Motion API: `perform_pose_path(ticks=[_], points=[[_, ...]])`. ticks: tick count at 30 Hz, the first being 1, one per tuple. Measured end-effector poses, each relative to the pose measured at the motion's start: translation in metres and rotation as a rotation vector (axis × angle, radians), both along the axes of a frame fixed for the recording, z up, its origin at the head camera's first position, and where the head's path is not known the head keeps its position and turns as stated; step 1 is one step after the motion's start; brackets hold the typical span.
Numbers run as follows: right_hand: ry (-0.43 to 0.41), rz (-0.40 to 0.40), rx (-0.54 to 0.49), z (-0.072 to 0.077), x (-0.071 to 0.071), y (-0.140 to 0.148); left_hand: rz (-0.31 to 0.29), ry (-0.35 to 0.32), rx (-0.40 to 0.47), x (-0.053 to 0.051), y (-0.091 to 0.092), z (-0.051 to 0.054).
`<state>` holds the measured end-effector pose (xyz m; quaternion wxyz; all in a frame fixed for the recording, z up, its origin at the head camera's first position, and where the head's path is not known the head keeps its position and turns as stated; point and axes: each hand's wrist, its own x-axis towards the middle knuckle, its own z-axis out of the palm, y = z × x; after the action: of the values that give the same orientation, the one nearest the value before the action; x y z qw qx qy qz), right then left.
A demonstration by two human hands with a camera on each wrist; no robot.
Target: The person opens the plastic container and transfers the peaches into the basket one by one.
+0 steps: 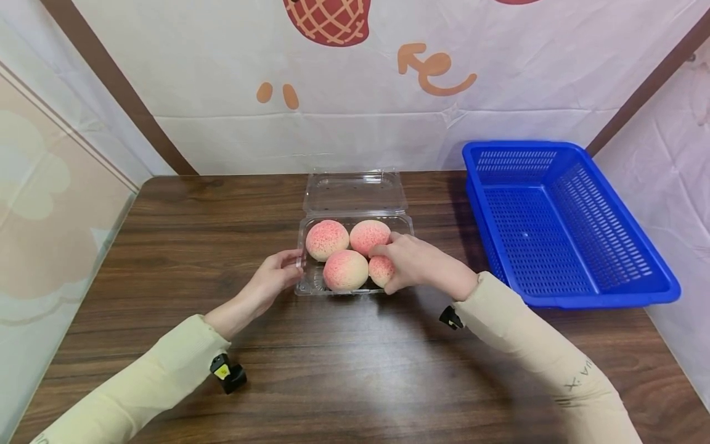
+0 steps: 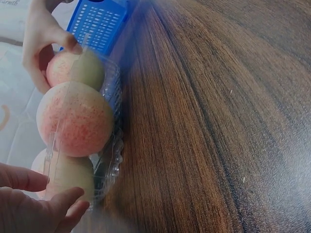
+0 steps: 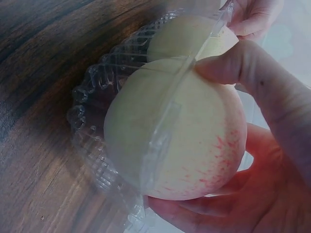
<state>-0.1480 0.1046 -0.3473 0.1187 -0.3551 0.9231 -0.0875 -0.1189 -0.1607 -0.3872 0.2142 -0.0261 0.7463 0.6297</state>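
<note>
A clear plastic clamshell container [image 1: 355, 216] lies on the table with its lid laid back, holding several pink-and-cream peaches [image 1: 346, 270]. At the front right corner my right hand [image 1: 415, 262] grips one peach [image 3: 194, 141], thumb on one side and fingers curled round the other. That peach still sits within the container's walls. My left hand [image 1: 269, 280] pinches the container's left rim between thumb and fingers, as the left wrist view shows beside the nearest peach [image 2: 68, 179]. The right hand partly hides its peach in the head view.
A blue plastic basket [image 1: 588, 302] with perforated walls stands on the right of the brown wooden table [image 1: 355, 370]. A printed white cloth [image 1: 360, 135] hangs right behind the table's back edge, with more cloth at both sides.
</note>
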Motion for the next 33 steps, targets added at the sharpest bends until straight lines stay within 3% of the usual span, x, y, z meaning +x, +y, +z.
perform_pose_path(ticks=[8, 24, 33], points=[[0.048, -0.006, -0.047, -0.0016, 0.0047, 0.0039, 0.001, 0.003, 0.006, 0.0007, -0.0005, 0.0000], [0.126, 0.082, -0.140, -0.0043, 0.0055, 0.0065, 0.000, -0.008, 0.000, 0.0006, -0.0005, 0.0008], [0.149, 0.092, -0.140, -0.0016, 0.0054, 0.0072, -0.002, -0.006, 0.003, 0.0003, -0.0008, 0.0005]])
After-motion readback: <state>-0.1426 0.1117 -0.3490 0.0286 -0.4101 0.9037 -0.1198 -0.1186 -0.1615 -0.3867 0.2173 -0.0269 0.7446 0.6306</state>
